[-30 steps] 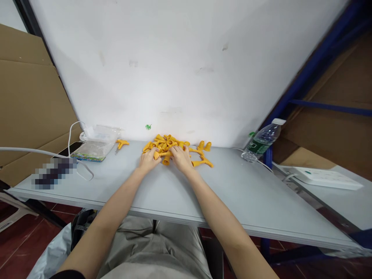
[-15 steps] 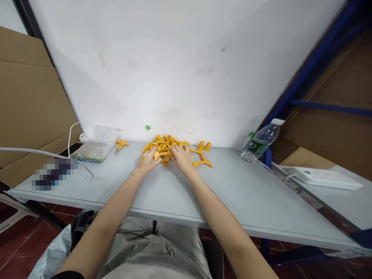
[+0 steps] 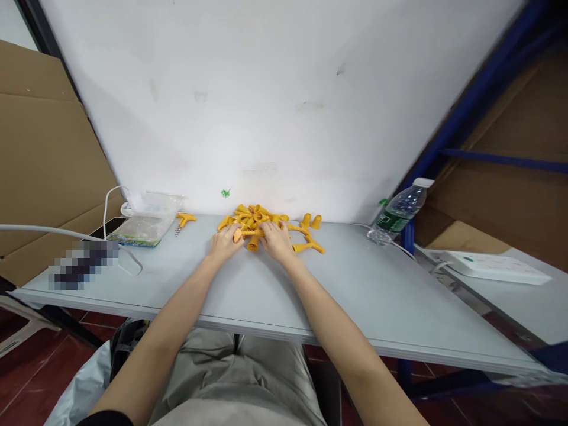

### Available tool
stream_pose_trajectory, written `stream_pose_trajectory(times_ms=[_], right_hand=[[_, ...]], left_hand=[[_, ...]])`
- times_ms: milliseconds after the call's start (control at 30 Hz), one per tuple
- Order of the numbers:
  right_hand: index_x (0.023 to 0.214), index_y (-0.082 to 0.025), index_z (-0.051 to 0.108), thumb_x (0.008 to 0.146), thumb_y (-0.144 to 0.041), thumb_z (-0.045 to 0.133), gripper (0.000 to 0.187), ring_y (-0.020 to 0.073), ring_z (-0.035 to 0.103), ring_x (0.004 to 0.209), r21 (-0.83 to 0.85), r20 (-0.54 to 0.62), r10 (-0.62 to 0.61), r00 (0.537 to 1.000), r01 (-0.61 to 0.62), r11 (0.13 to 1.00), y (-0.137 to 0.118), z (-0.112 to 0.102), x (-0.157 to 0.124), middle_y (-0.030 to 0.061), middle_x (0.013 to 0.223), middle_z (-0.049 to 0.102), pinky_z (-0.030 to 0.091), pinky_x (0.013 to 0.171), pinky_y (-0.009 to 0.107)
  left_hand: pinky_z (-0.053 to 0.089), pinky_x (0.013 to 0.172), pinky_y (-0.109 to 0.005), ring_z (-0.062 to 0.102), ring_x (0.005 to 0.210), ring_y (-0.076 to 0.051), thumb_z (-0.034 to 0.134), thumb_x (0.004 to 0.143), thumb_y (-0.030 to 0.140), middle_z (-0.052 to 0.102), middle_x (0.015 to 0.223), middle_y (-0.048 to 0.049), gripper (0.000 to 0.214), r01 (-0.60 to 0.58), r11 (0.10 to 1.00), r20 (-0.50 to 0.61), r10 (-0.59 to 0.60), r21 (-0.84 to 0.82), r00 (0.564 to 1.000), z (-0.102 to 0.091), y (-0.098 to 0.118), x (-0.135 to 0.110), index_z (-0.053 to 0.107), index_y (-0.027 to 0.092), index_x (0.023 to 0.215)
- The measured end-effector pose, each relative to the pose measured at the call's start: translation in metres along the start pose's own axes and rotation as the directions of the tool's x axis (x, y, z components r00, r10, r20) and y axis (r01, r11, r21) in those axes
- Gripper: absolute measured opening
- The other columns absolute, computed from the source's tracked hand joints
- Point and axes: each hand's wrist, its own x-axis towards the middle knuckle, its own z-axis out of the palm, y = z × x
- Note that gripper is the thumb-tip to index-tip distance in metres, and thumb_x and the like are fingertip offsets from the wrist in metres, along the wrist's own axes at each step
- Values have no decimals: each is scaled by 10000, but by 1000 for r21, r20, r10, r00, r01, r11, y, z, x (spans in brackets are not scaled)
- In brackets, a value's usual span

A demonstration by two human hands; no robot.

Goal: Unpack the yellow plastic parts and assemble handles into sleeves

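My left hand [image 3: 225, 241] is closed on one end of a yellow ribbed plastic piece [image 3: 251, 234], where a lighter orange tip [image 3: 237, 236] shows beside the thumb. The other end of that piece is in the closed fingers of my right hand [image 3: 276, 239]. Right behind both hands lies a heap of yellow plastic parts [image 3: 249, 218], many of them hollow and cone-shaped. A single yellow cone [image 3: 252, 244] rests between the hands. Beyond my right hand are a yellow T-shaped handle [image 3: 313, 244] and two upright yellow caps [image 3: 310, 221].
On the left lie a yellow-handled corkscrew [image 3: 184, 220], clear plastic bags [image 3: 148, 225] and a white cable [image 3: 53, 229]. A water bottle [image 3: 402, 213] leans at the right against a blue frame, near a white power strip [image 3: 497, 266]. A white wall [image 3: 266, 106] borders the table's back.
The view has shifted very slightly. Both hands keep the same hold on the yellow ribbed piece, and the parts around them lie as before.
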Motion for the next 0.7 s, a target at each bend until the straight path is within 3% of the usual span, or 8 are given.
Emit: stream_pose_trajectory(times_ms=[200,467,700], right_hand=[[1147,-182,563,927,-269,441,266,278,574,1022,74,16,-42,999,41,996,-1,4,-3,127,1095,681,326,940,431],[1049,-193,591,873,-173,467,216,288,558,1011,54,-32,-15,999,17,998,0,2,-1,129,1051,684,241,1028,499],[1050,-185,564,864,-161,426,233,284,546,1015,26,-120,76,990,-73,997,11,3,-1,128,1030,660,239,1038,485]], left_hand=[[509,819,-295,646,989,-215,619,777,233,691,1147,-42,371,-9,1000,-29,9,-22,1000,4,-9,1,642,270,1145],[508,793,-308,654,963,-228,619,787,251,697,1116,-44,361,23,999,15,-23,-30,1000,2,-5,1,648,279,1146],[488,779,-289,659,884,-207,624,788,259,713,988,-29,356,94,994,-4,-94,-55,996,-2,-8,2,653,284,1142]])
